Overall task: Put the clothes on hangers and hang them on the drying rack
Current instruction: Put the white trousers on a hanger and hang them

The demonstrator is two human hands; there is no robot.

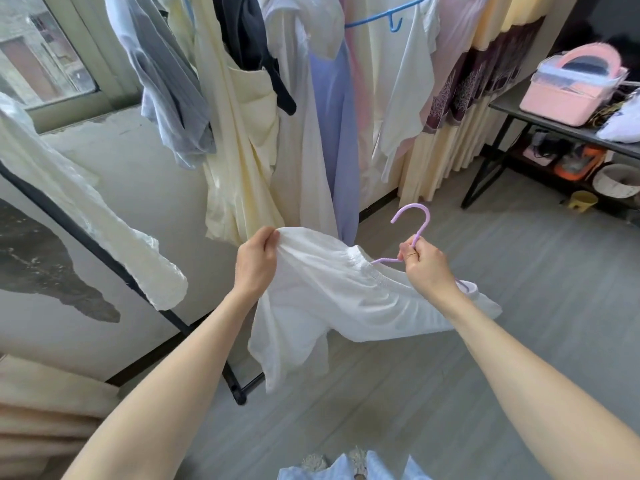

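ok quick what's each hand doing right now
Left hand: closed, gripping one shoulder of the white garment.
Right hand: closed, pinching the neck of the purple hanger, which sits partly inside the garment.

The left hand point(256, 263) gripped a white top point(332, 299); the right hand point(424, 263) pinched a lilac hanger point(420, 225), apparently threaded inside.

2 hangers point(412, 233), 1 pink basket point(568, 95).

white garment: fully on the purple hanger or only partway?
Partway. The purple hanger enters the white garment's elastic neckline; the right hand grips its neck, and the left hand holds the cloth's other end bunched.
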